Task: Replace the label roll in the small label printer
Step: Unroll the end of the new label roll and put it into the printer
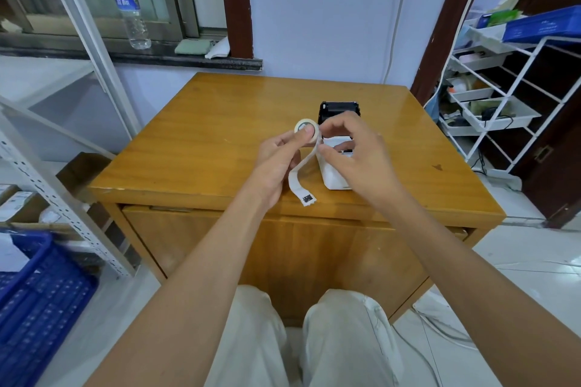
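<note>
1. A seated person holds a label roll (306,132) above a wooden table (195,141), the left hand (276,163) pinching the roll by its flat sides, thumb across the core.
2. A loose tail of labels (300,181) hangs from the roll, its printed end curling just over the table's near edge.
3. The right hand (352,148) hovers beside the roll, fingers curled, thumb and fingertips at the strip where it leaves the roll; whether they actually pinch it cannot be told.
4. The small white label printer (336,179) sits on the table under the right hand, its black lid (339,110) raised behind.
5. A water bottle (130,6) stands on the windowsill.
</note>
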